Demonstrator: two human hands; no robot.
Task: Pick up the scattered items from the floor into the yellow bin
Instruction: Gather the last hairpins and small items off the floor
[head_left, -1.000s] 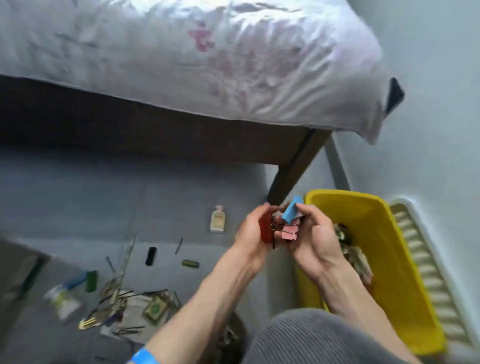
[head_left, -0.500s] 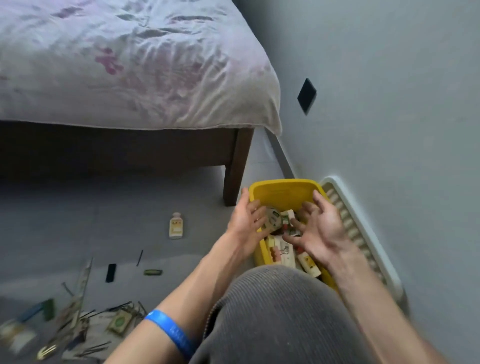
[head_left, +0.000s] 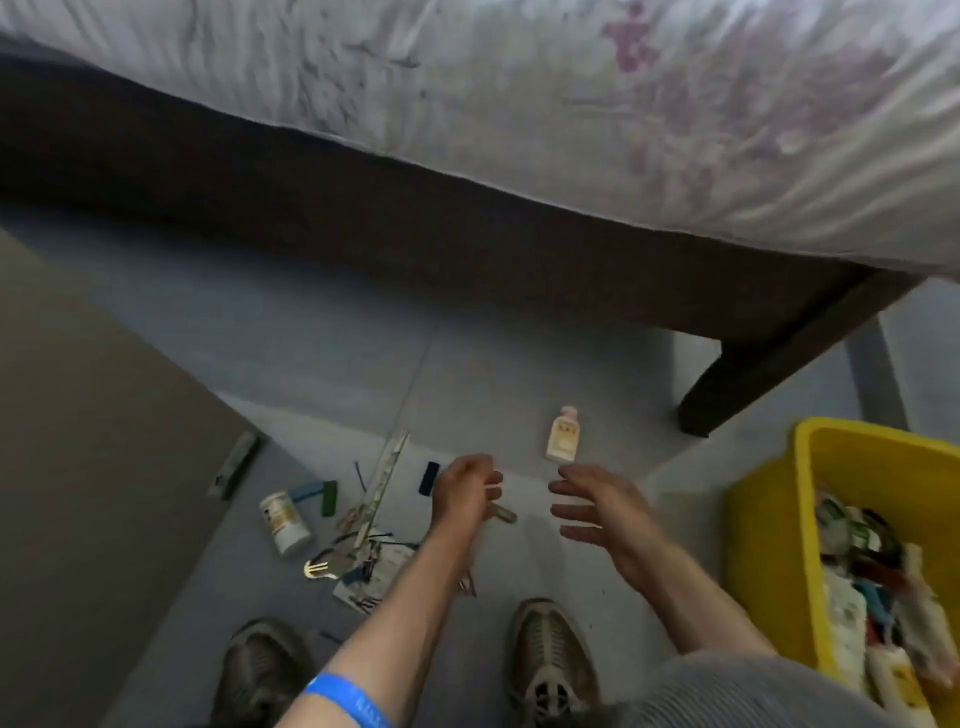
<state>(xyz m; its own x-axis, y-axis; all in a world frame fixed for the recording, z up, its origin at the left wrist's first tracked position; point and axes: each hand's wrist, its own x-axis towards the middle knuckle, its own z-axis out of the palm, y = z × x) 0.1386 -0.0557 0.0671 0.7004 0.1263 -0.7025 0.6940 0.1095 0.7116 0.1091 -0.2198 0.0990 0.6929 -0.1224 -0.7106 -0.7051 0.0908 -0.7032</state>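
Both hands are out over the floor (head_left: 519, 415), between the pile of clutter and the yellow bin (head_left: 769, 519). Left hand (head_left: 465, 491): fingers loosely curled above a small olive cylinder (head_left: 506, 514); can't tell if it's touching it, nothing visibly held. Right hand (head_left: 597, 506): fingers spread and relaxed, empty.

The bin sits at the right by the bed leg (head_left: 779, 374), already part full of small packets.

Still on the floor:
- small cream bottle (head_left: 562, 434) with pink cap, lying flat just beyond the right hand. Long axis runs away from the person, cap pointing toward the bed (head_left: 519, 130). Probably light, rigid plastic, a bit slick; take it across the body, not by the cap.
- white jar (head_left: 284, 522) on its side at the left, bottom end toward the person, long axis slightly diagonal. Will roll if nudged; wrap round the barrel.
- clear ruler (head_left: 382, 483), long axis near enough straight away from the person. Thin, flat to the floor, likely hard to pinch; lift one end first.
- small black block (head_left: 429, 477), beside the left hand. Light, easy pinch.
- the olive cylinder lies diagonally, likely rolls.
- fork (head_left: 322, 566) and a tangle of thin bits over a packet (head_left: 374, 571); blurred, can't sort them apart. Judged best scooped as a bunch.
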